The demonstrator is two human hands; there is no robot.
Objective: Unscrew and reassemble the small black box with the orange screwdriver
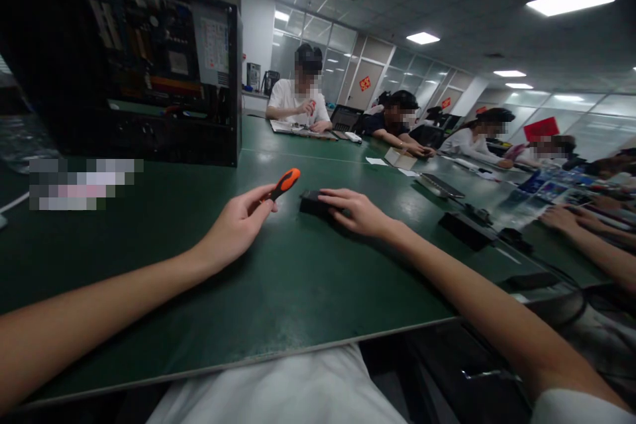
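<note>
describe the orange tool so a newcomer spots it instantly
Find the green table, then the wearer's left hand above it. The orange tool is in that hand, its rounded end jutting out. Unlike the black box at the right hand, it is bright orange with black parts.

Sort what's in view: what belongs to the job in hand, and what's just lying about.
In use, judging by the hands:
- orange-and-black handle, held in the left hand
- small black block, at the right hand

Seemingly just lying about:
- open computer case, though its role is unclear
- tan box
- white paper
</note>
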